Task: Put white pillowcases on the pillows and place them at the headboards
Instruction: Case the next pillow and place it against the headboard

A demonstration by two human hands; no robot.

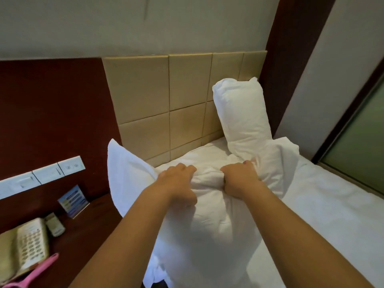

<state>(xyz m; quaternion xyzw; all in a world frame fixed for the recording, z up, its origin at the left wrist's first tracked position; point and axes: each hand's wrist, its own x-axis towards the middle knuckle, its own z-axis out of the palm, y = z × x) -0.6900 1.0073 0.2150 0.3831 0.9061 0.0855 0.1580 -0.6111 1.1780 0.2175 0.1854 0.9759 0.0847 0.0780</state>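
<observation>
A white pillow in a white pillowcase [207, 221] is held up in front of me over the bed's near left side. My left hand [177, 183] and my right hand [241, 179] both clutch bunched fabric at its top edge, side by side. One corner of the pillowcase [124, 173] sticks out to the left. A second white pillow [241, 113] stands upright against the beige padded headboard [158, 104] at the bed's far right.
The bed carries a white sheet [324, 215]. On the left, a dark wooden nightstand [87, 225] bears a beige telephone [27, 244], a remote [54, 224], a small blue card stand [73, 201] and a pink tool [37, 271]. A switch panel [43, 173] runs along the dark red wall.
</observation>
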